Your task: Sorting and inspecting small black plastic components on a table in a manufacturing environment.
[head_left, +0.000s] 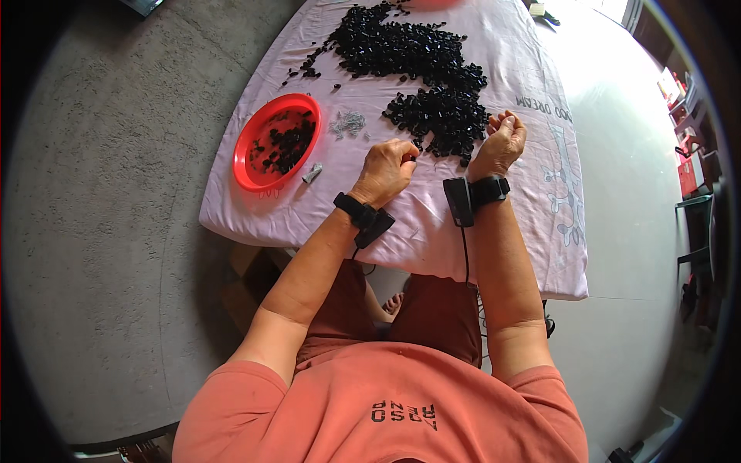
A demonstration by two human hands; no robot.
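My left hand (388, 168) rests on the pale pink cloth (494, 46) with its fingers closed around a small black plastic part. My right hand (503, 141) is raised a little to its right, fingers curled at the edge of a big heap of small black plastic parts (421, 69); something small seems pinched in its fingertips, but I cannot tell what. A small pile of little silver metal pieces (348, 123) lies just left of my left hand. Both wrists carry black strap-on devices.
A red round plastic bowl (251, 150) holding several black parts stands at the left of the cloth. A small grey piece (312, 173) lies beside it. The cloth-covered table ends just before my knees. Grey concrete floor lies to the left, pale floor to the right.
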